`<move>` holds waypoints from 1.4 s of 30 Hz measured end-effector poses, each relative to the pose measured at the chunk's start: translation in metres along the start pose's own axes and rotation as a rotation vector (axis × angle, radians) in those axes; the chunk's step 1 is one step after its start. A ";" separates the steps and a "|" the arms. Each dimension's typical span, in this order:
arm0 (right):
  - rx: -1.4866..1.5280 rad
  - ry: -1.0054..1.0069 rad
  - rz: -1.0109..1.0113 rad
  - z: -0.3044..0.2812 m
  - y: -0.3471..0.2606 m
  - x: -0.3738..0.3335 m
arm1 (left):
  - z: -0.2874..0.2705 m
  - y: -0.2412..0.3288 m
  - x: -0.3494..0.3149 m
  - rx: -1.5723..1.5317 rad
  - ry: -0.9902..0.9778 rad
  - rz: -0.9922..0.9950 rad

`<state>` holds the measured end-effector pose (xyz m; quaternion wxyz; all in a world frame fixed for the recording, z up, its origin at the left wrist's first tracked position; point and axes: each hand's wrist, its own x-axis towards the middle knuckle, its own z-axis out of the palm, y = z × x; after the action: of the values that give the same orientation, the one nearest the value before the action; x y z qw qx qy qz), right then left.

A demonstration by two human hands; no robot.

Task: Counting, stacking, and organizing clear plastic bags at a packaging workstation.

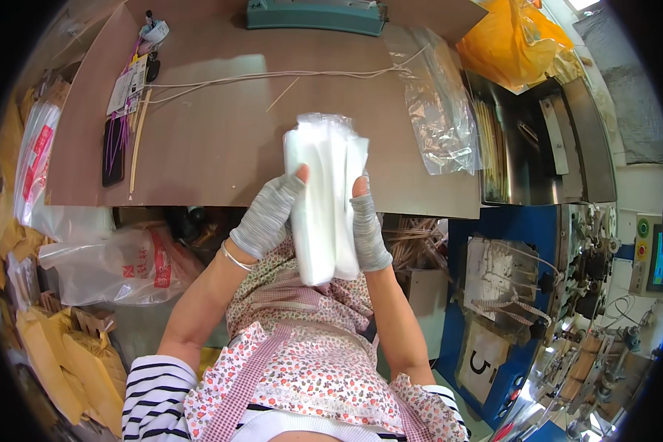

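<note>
White plastic bundle [320, 206]: squeezed from both sides, likely keeping layers together
Left hand [270, 212]: holding bundle's left side
Right hand [368, 225]: holding its right side

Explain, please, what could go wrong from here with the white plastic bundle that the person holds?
The white plastic bundle looks smooth and is held from both sides, so it might slip if the left hand or the right hand loosens. Its lower end reaches past the front edge of the table, toward the person, so a dropped bundle could miss the table. Pale cord lies across the table beyond the bundle and might catch on it.
</note>
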<state>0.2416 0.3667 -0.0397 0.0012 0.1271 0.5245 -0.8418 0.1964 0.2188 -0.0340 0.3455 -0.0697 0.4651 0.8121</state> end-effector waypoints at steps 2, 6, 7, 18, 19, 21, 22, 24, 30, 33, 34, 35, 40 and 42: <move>0.217 -0.074 0.190 -0.005 0.001 0.000 | 0.000 0.000 0.002 0.088 -0.016 0.028; 0.442 -0.138 0.333 -0.013 0.002 0.000 | 0.011 0.001 0.004 0.034 -0.034 0.040; 0.550 -0.146 0.341 -0.013 0.002 -0.002 | 0.014 0.001 0.004 -0.001 -0.025 0.044; 0.446 -0.121 0.290 -0.014 0.025 0.010 | 0.026 0.010 0.001 0.490 0.086 0.258; 0.439 -0.115 0.292 -0.013 0.026 0.010 | 0.027 0.011 0.000 0.490 0.093 0.243; 0.430 -0.119 0.275 -0.012 0.027 0.009 | 0.025 0.010 0.001 0.502 0.118 0.246; 0.420 -0.125 0.258 -0.011 0.027 0.008 | 0.024 0.009 0.001 0.513 0.143 0.250; 0.476 -0.142 0.298 -0.013 0.031 0.009 | 0.013 0.005 0.014 0.392 0.107 0.186; 0.547 -0.191 0.276 -0.004 0.008 -0.005 | 0.010 0.032 0.012 0.344 0.032 0.160; 0.594 -0.213 0.208 -0.016 0.006 -0.003 | 0.020 0.083 -0.016 0.440 -0.057 0.238; 0.614 -0.229 0.198 -0.021 0.005 -0.002 | 0.022 0.098 -0.027 0.492 -0.051 0.208; 0.634 -0.245 0.190 -0.024 0.005 -0.001 | 0.023 0.112 -0.035 0.544 -0.042 0.178; 0.482 -0.160 0.208 -0.027 0.015 -0.010 | 0.010 0.146 -0.067 0.556 0.125 -0.011; 0.562 -0.200 0.250 -0.032 0.025 -0.012 | -0.003 0.140 -0.070 0.318 0.300 -0.005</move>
<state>0.2633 0.3823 -0.0732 0.1209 0.1026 0.2493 -0.9554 0.1607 0.1355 0.0934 0.2809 -0.1356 0.6334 0.7082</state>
